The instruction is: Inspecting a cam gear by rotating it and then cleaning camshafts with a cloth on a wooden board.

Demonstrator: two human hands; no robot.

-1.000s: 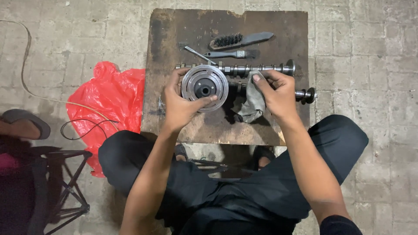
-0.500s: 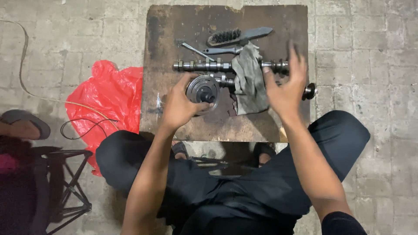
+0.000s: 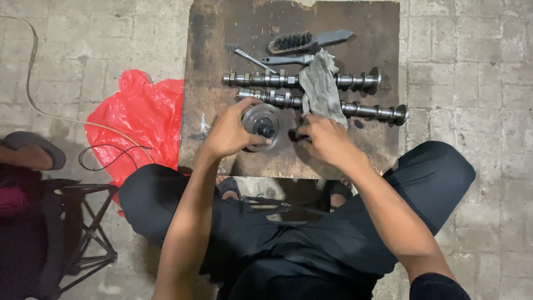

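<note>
Grey paving blocks form the floor (image 3: pixel 472 66), and a dark, stained board (image 3: pixel 216 50) lies on it in front of the seated person.

Left hand (image 3: pixel 230 133): fingers (image 3: pixel 252 143) are clenched around the rim of a round metal gear disc (image 3: pixel 265 123), thumb across its near edge. The disc rests on the board, its hub facing up.

Right hand (image 3: pixel 327 139): fingers curled down at the board surface just at 3 o'clock of the disc, touching the lower corner of a grey rag (image 3: pixel 322 89). A small dark part may lie under the fingertips; I cannot tell whether anything is gripped.

The rag is draped across two camshafts. The near camshaft (image 3: pixel 366 109) lies at 12 o'clock of both hands, just beyond the disc. The far camshaft (image 3: pixel 261 80) runs parallel, just behind it. Further out at 12 o'clock lie a wire brush (image 3: pixel 302 40), a grey-handled tool (image 3: pixel 288 59) and a thin metal rod (image 3: pixel 252 59).

At 9 o'clock of the board, a red plastic bag (image 3: pixel 139 122) sits on the floor, with a black cable (image 3: pixel 105 158) looped beside it. A dark metal stool (image 3: pixel 83 222) stands at 8 o'clock.
</note>
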